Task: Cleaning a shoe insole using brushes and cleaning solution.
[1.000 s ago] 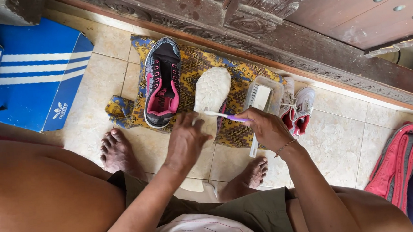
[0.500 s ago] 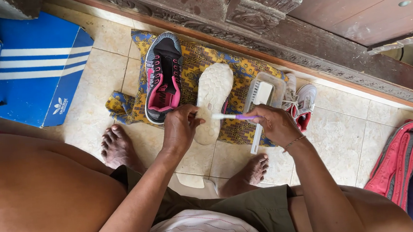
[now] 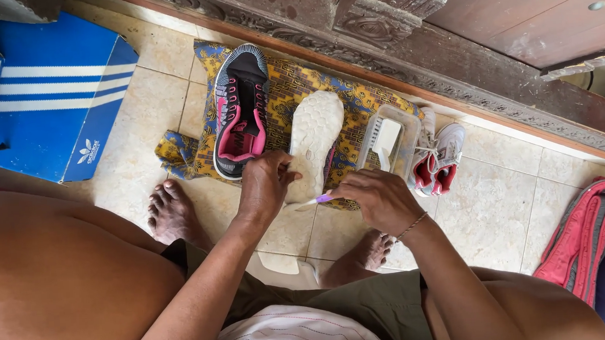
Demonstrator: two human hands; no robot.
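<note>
A sneaker lies sole up, its white sole [image 3: 312, 138] facing me, on a yellow and blue patterned cloth [image 3: 291, 94]. My left hand [image 3: 265, 186] grips the heel end of that shoe. My right hand [image 3: 378, 200] holds a purple and white toothbrush [image 3: 315, 201], whose head points left against the heel of the sole. The matching grey and pink sneaker [image 3: 239, 111] rests upright on the cloth to the left.
A clear plastic tub [image 3: 388, 144] holding a scrub brush sits right of the sole, beside a small white and red sneaker [image 3: 442, 158]. A blue striped shoebox [image 3: 53, 101] lies at left. Carved wooden door frame [image 3: 392, 31] behind. A red and grey bag [image 3: 586, 236] at right. My bare feet [image 3: 172, 213] rest on tiles.
My right hand with the toothbrush has shifted down toward the heel of the sole. My left hand has moved slightly up onto the heel.
</note>
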